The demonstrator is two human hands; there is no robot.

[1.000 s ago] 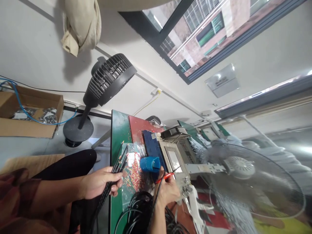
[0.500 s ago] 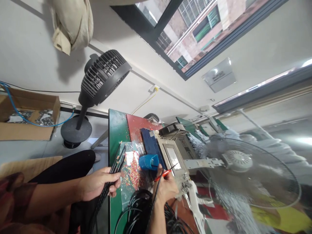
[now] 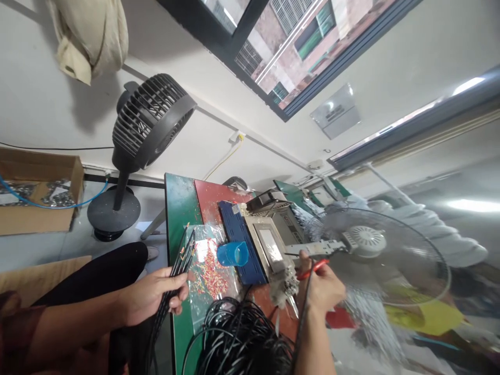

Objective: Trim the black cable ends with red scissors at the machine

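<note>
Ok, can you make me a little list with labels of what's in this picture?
left hand: shut on a bunch of black cables
right hand: shut on one black cable with a red end, raised near the machine
bench: green, holds a blue cup and a clear bag of coloured bits
near edge: coil of black cable
floor: black fan, cardboard box

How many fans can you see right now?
2. A black fan stands on the floor left of the green table; a spinning fan sits right of the machine. Others may be out of view.
</note>
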